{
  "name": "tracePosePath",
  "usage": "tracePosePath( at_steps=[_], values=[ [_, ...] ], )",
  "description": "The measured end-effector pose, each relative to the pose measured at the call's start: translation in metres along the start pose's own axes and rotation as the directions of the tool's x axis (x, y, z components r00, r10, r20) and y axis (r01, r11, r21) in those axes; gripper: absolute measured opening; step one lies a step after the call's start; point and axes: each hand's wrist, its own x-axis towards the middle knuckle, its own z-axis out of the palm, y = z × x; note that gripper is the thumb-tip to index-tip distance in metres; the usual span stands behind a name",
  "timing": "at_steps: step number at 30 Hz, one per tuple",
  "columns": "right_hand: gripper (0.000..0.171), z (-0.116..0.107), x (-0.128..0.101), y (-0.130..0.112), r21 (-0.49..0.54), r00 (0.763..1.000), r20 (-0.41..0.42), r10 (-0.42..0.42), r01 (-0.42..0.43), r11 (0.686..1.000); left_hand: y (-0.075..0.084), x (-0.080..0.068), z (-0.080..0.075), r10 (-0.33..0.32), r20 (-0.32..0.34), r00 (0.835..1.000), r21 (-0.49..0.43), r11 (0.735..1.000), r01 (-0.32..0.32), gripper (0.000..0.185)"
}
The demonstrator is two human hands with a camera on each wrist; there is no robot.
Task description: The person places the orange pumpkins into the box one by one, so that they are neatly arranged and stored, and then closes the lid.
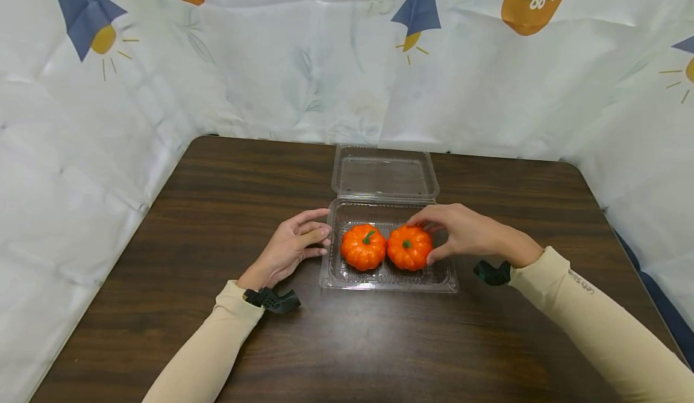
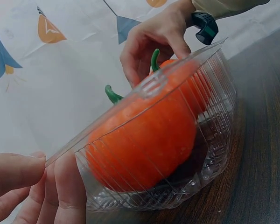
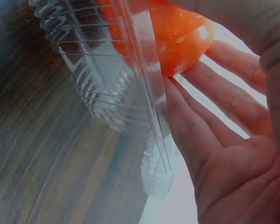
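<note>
Head view: the left hand (image 1: 290, 247) rests on the brown table (image 1: 217, 210), fingers relaxed and apart, their tips touching the left wall of the clear clamshell tray (image 1: 387, 279). In the tray sit two pumpkins; the right hand (image 1: 466, 229) curls around the right pumpkin (image 1: 409, 247), beside the left pumpkin (image 1: 362, 247). The lid (image 1: 385, 174) lies open behind.

A staged recording booth rather than a lived-in room: a dark wood-grain table (image 1: 228, 210) stands boxed in on 3 sides by a white printed sheet (image 1: 271, 78) bearing blue and orange cartoon motifs. Black wrist-mounted cameras (image 1: 273, 300) strapped over beige sleeves (image 1: 607, 324) point to a data-collection setup.
</note>
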Motion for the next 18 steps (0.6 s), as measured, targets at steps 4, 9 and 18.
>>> tracePosePath(
  at_steps=[4,9,18],
  values=[
    [0.069,0.0006,0.0012,-0.0010,-0.005,1.000,0.017,-0.001,0.001,1.000,-0.0010,0.0004,-0.0002,0.002,0.003,1.000,-0.005,1.000,-0.002,0.058],
    [0.073,0.0008,0.0016,-0.0019,0.010,1.000,0.018,-0.009,0.008,1.000,-0.0019,0.0007,0.0000,0.009,0.006,1.000,-0.009,1.000,-0.009,0.058],
    [0.078,-0.0009,-0.0019,-0.0026,0.056,0.999,0.024,0.028,-0.029,0.998,-0.0010,0.0000,0.0009,0.017,0.009,1.000,-0.006,1.000,-0.017,0.058]
  ],
)
